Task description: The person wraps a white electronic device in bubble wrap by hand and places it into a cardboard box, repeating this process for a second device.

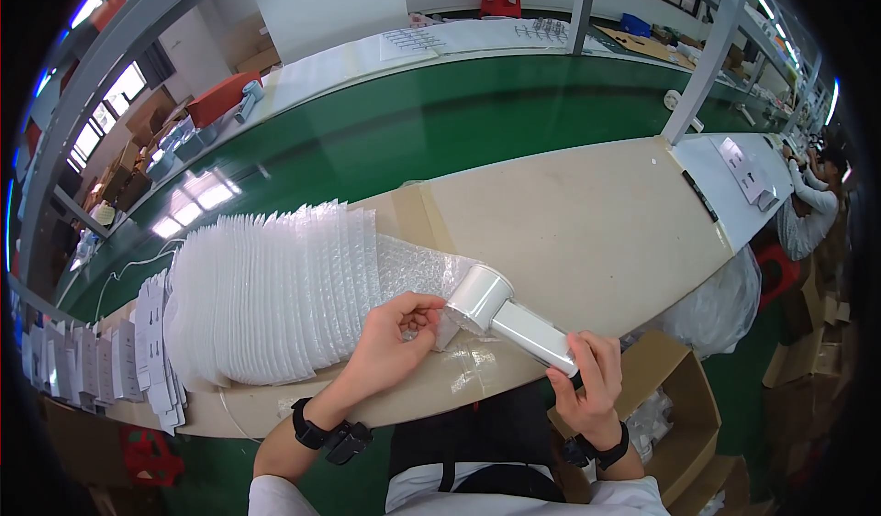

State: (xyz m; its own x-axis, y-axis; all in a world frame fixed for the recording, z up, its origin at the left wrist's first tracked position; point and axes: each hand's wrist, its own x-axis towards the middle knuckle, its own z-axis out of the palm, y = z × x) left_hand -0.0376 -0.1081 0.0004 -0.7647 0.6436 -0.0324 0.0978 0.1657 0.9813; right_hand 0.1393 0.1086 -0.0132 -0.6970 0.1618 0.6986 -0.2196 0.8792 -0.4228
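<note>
A white handheld appliance with a drum-shaped head and a straight handle is tilted above the near edge of the table. My right hand grips the end of its handle, thumb on one side and fingers on the other. By the round head, my left hand has its fingers curled in a pinch, at the mouth of a clear bubble-wrap bag. Whether those fingertips hold the bag's edge or touch the head is hard to see. Left of that hand, a thick row of bubble-wrap bags leans together.
Flat white cartons line the table's left end. A black marker lies at the right of the beige tabletop. An open cardboard box holding plastic stands below the right edge. Another person sits at far right.
</note>
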